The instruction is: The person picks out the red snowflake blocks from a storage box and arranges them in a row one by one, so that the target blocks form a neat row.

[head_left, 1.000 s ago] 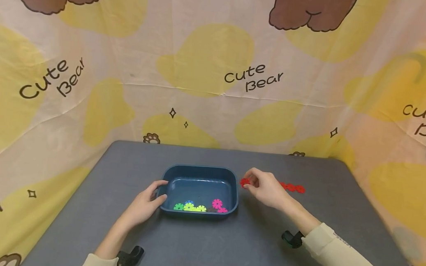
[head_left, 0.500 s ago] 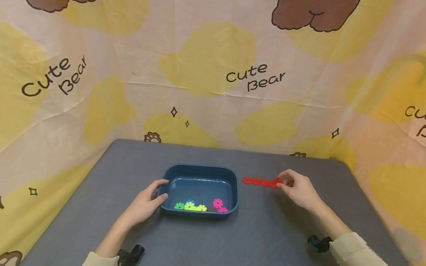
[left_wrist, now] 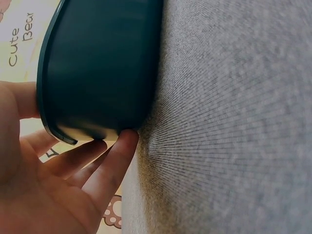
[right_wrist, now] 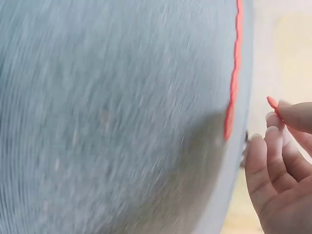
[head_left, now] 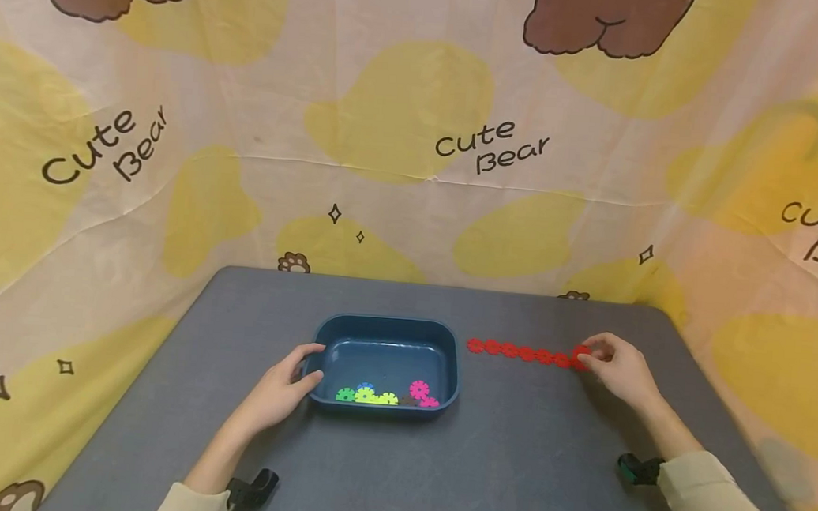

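Note:
In the head view, my right hand pinches a red notched disc, a snowflake-style building piece, between thumb and index finger. The pinched disc shows raised off the table in the right wrist view. A row of red notched discs runs along the table from the bin toward this hand. My left hand grips the left end of a dark blue bin. The left wrist view has the thumb over the bin's rim and fingers against its outer wall.
Inside the bin, along its near side, lie green, yellow and pink notched discs, with a blue one partly hidden. The grey table ends at a patterned cloth backdrop. Each wrist carries a black camera mount.
My right hand has moved rightward with a red disc, from beside the bin to the row's far right end, uncovering the row. The left hand stays on the bin.

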A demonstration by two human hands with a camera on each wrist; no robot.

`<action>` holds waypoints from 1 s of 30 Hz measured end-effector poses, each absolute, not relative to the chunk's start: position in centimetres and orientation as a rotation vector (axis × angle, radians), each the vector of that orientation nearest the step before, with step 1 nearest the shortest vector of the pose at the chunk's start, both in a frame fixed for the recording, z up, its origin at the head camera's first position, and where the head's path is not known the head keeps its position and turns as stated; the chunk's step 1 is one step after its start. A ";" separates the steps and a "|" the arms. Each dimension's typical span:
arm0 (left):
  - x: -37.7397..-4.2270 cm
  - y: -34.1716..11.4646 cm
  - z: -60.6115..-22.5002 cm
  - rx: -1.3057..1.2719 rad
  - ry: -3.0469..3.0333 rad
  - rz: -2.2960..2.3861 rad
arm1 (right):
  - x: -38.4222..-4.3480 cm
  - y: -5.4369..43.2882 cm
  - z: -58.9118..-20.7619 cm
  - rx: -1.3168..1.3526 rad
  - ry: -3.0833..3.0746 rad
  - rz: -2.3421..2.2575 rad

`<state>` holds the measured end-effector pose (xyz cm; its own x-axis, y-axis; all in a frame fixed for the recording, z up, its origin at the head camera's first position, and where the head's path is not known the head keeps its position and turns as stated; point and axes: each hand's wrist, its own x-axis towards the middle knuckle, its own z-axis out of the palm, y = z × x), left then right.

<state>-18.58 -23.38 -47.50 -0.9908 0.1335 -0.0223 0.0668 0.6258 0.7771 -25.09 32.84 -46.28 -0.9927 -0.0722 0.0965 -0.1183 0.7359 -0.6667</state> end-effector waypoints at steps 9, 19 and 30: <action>-18.5 -23.3 -47.4 0.174 2.755 1.324 | -25.1 35.3 -47.6 0.111 -2.920 1.024; -18.7 -23.2 -47.4 0.173 2.744 1.312 | -25.2 36.3 -48.2 0.084 -2.980 0.872; -19.1 -23.5 -47.3 0.217 2.772 1.267 | -24.2 35.4 -47.1 0.125 -2.972 0.895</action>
